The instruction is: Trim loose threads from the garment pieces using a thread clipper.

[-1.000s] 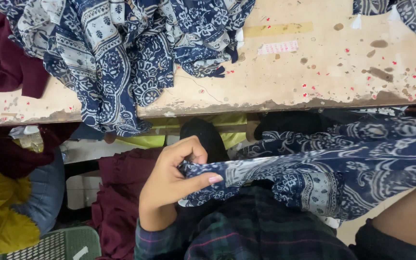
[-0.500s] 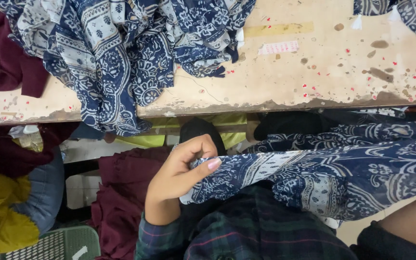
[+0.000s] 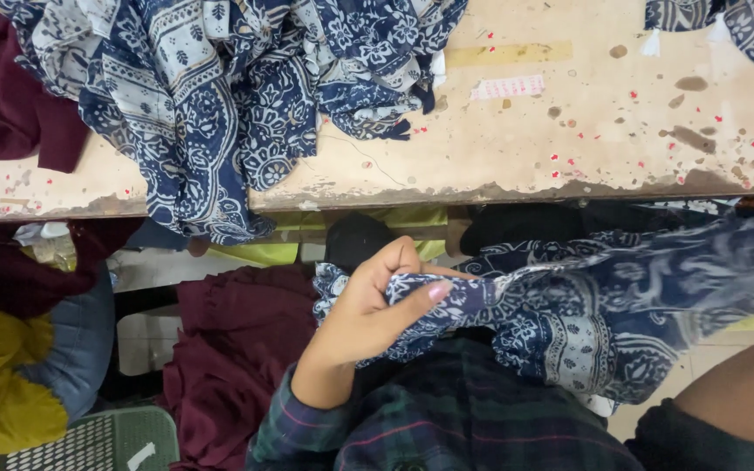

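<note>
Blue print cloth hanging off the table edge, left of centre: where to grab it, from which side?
Grip the blue print cloth at its bunched fold hanging below the table edge. Probably come from below and in front: that lobe hangs free with open space beneath it, while the rest lies spread flat on top. The left hand already pinches another patterned cloth.

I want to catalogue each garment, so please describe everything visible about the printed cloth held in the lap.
The blue-and-white printed cloth looks thin and soft, like cotton, with floral and paisley border bands. It is crumpled and stretched sideways below the table edge. The left hand pinches its bunched left end; its right end blurs towards the right forearm, where the hand is out of view.
</note>
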